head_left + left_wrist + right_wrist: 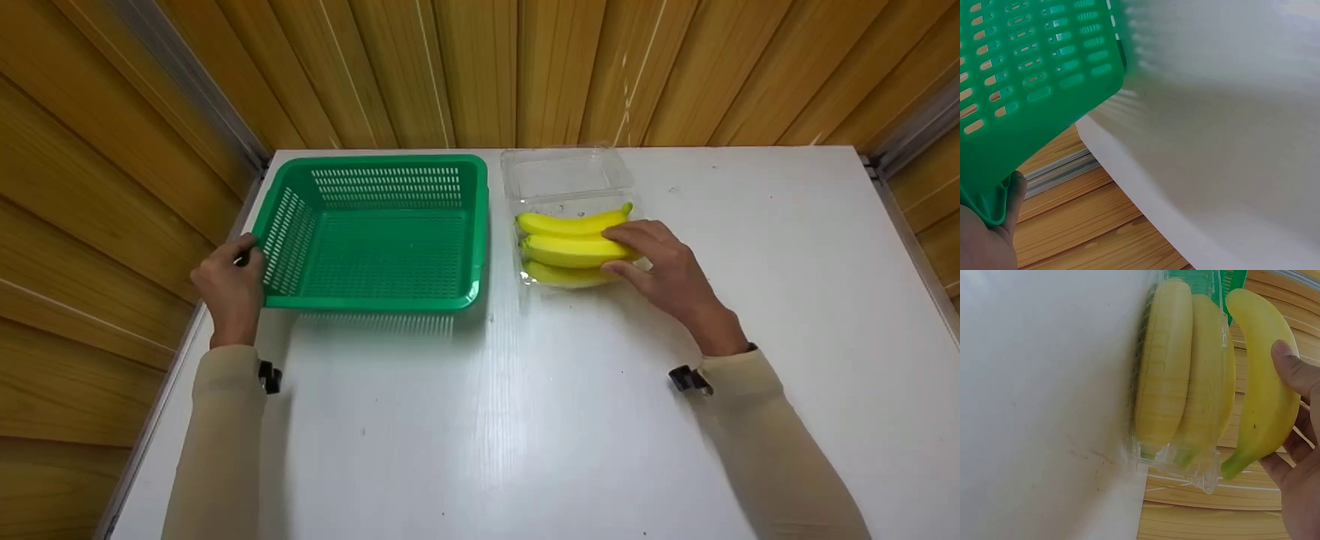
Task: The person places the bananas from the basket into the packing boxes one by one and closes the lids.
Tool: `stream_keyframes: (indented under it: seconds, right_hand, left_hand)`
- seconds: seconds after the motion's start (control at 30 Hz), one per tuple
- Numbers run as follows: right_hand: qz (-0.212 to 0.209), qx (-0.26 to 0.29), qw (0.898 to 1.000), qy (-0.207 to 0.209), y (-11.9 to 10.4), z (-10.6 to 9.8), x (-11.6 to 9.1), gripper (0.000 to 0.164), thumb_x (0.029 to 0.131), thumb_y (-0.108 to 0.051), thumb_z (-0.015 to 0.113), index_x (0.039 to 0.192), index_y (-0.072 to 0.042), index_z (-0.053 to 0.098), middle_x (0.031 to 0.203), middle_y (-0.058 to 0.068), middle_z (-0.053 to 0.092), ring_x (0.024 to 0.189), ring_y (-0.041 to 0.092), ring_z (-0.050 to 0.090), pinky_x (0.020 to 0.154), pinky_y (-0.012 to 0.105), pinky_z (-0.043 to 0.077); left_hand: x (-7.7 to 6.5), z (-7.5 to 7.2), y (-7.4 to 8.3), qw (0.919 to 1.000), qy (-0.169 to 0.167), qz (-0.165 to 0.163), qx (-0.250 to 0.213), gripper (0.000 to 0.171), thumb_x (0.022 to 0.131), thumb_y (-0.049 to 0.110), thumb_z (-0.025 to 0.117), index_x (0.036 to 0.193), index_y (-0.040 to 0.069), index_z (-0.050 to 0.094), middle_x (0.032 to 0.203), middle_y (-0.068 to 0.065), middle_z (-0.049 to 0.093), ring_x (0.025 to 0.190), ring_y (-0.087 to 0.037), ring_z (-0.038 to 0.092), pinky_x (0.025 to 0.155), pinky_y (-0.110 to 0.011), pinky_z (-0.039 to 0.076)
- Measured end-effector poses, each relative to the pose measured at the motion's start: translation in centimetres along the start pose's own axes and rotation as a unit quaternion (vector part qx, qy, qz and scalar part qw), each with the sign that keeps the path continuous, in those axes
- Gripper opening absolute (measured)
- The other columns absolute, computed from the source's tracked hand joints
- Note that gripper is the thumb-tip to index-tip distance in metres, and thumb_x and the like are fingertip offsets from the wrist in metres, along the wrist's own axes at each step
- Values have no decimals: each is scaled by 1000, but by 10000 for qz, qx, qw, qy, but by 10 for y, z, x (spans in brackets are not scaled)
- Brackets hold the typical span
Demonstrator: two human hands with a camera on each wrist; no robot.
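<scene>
On the left of the head view stands a green plastic basket (375,304) with slotted walls. My left hand (231,281) grips its left rim, fingers over the edge; the left wrist view shows the hand at the rim's lip (996,211). My right hand (667,274) pinches a yellow banana (570,251) between thumb and fingers. In the right wrist view this held banana (1269,382) is outside a clear plastic clamshell box (1207,478), above its opening. Other bananas (1165,365) lie side by side within the box, partly hidden in the head view by the held one.
The clamshell's transparent lid (566,172) lies folded back toward the wall. Both containers stand near the rear edge of a white table (480,420). Wood-patterned panels (480,75) rise behind the table, and more panels (75,300) stand along the left side.
</scene>
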State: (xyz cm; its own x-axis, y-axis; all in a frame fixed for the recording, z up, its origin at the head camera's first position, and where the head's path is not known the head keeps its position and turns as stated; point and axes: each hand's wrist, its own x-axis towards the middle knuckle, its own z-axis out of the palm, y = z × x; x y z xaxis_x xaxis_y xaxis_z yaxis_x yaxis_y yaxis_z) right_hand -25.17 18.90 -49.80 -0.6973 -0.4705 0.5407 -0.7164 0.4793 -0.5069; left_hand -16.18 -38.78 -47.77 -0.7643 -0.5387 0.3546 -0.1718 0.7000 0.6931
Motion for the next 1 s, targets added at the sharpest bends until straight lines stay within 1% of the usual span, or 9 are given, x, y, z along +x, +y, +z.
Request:
stream_keyframes:
  seconds: [0.1, 0.23, 0.4, 0.53, 0.63, 0.77, 0.9, 1.0]
  right_hand:
    - [90, -105, 9999, -5, 3, 4, 6, 49, 87, -10, 86, 134, -5, 71, 134, 12, 68, 127, 31, 59, 113, 28, 44]
    - [212, -115, 9996, -165, 6, 10, 13, 49, 90, -10, 84, 137, -6, 69, 140, 11, 65, 134, 30, 55, 116, 38, 44]
    - [257, -63, 9991, -327, 7, 12, 21, 49, 92, -7, 83, 139, -7, 69, 144, 11, 63, 136, 31, 53, 116, 44, 44]
    - [350, -91, 9983, -460, 10, 10, 25, 48, 94, -5, 81, 140, -6, 69, 143, 13, 62, 136, 33, 53, 115, 49, 45]
    - [437, 8, 9971, -618, 12, 8, 28, 47, 95, -4, 80, 140, -6, 68, 143, 13, 61, 136, 34, 52, 115, 52, 44]
    - [511, 223, 9946, -873, 15, 5, 33, 47, 95, -2, 79, 141, -6, 67, 143, 12, 60, 137, 34, 52, 116, 53, 42]
    - [576, 395, 9929, -960, 15, 2, 35, 51, 93, -2, 82, 141, -4, 66, 143, 13, 61, 136, 33, 52, 116, 53, 41]
    - [622, 462, 9924, -953, 14, 0, 37, 53, 92, -4, 84, 142, -4, 65, 143, 13, 61, 135, 33, 53, 116, 53, 41]
  left_hand:
    - [0, -1, 0, 9999, -57, -151, -18, 28, 106, 9, 63, 130, 5, 76, 127, -14, 74, 109, -23, 71, 94, -38, 60]
    - [0, -1, 1, 9993, -173, -344, -28, 30, 107, 11, 62, 133, 7, 75, 131, -13, 73, 113, -24, 70, 96, -40, 59]
    - [1, 0, 2, 9987, -208, -461, -7, 30, 107, 12, 62, 135, 8, 74, 132, -13, 72, 116, -24, 70, 97, -42, 58]
    - [1, 0, 3, 9985, -241, -499, -49, 31, 107, 13, 62, 136, 9, 74, 134, -12, 71, 116, -24, 70, 98, -41, 58]
    - [1, -1, 5, 9980, -292, -555, -96, 31, 108, 13, 62, 137, 10, 73, 136, -12, 70, 119, -24, 69, 100, -40, 56]
    - [1, -1, 5, 9981, -272, -543, -87, 31, 108, 12, 62, 136, 9, 73, 136, -12, 71, 120, -24, 68, 100, -39, 56]
    - [1, 1, 2, 9997, -65, -234, -38, 28, 105, 6, 64, 130, 4, 76, 128, -15, 74, 115, -25, 71, 97, -40, 59]
    - [1, 1, 1, 9999, 39, -108, -12, 27, 104, 4, 65, 128, 2, 77, 124, -15, 75, 111, -25, 72, 95, -39, 60]
